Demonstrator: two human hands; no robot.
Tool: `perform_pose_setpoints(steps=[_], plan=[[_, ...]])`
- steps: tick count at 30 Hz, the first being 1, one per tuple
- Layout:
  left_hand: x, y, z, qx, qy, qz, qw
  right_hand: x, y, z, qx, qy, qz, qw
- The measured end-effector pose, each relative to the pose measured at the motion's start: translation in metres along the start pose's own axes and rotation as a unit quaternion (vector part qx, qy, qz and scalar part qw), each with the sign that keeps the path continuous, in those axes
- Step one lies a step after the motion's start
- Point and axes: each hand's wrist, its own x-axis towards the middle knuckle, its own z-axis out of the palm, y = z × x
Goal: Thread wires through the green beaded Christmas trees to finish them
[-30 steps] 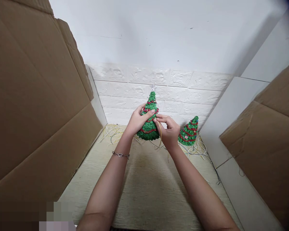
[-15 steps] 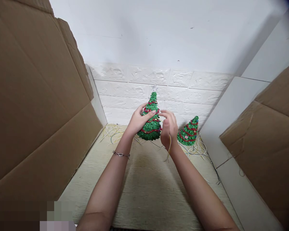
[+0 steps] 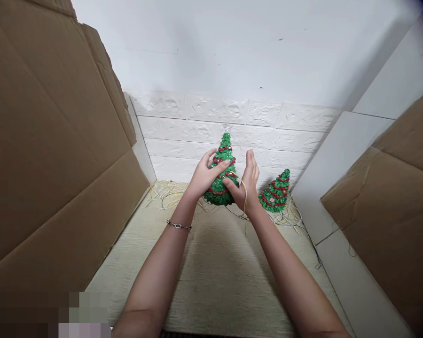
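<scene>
A small green Christmas tree (image 3: 220,183) with red garlands and a clear topper is held upright above the tabletop. My left hand (image 3: 206,174) is closed around its left side, thumb across the front and fingers partly hidden behind. At the tree's lower right is my right hand (image 3: 247,184), its fingers stretched upward and apart from the tree. Its thumb reaches over the front of the lower branches and seems to touch them. A thin yellow wire (image 3: 246,190) arcs from the front of the tree past that thumb and down along the right hand.
A second, smaller Christmas tree (image 3: 275,191) stands at the back right among loose wires (image 3: 293,217). More yellow and white wires (image 3: 165,195) lie tangled at the back left. Cardboard sheets (image 3: 56,155) (image 3: 391,197) flank both sides, and a white brick-patterned wall (image 3: 169,126) closes the back.
My right hand has turned: its fingers now point up, away from the tree, and its thumb has moved left onto the lower branches. The yellow wire now arcs higher. My left hand keeps its hold.
</scene>
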Motion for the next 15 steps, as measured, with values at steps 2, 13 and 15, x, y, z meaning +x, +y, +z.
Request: perform_pose_setpoints(steps=[2, 13, 15], plan=[[0.001, 0.001, -0.001, -0.026, 0.026, -0.006, 0.999, -0.004, 0.0, -0.003, -0.021, 0.036, -0.069, 0.997], [0.003, -0.006, -0.009, 0.005, 0.025, 0.004, 1.0, 0.007, -0.012, -0.014, 0.004, -0.028, 0.005, 1.0], [0.003, -0.006, -0.007, 0.02, 0.015, 0.001, 1.0, 0.007, -0.012, -0.011, 0.016, -0.075, 0.041, 0.996]])
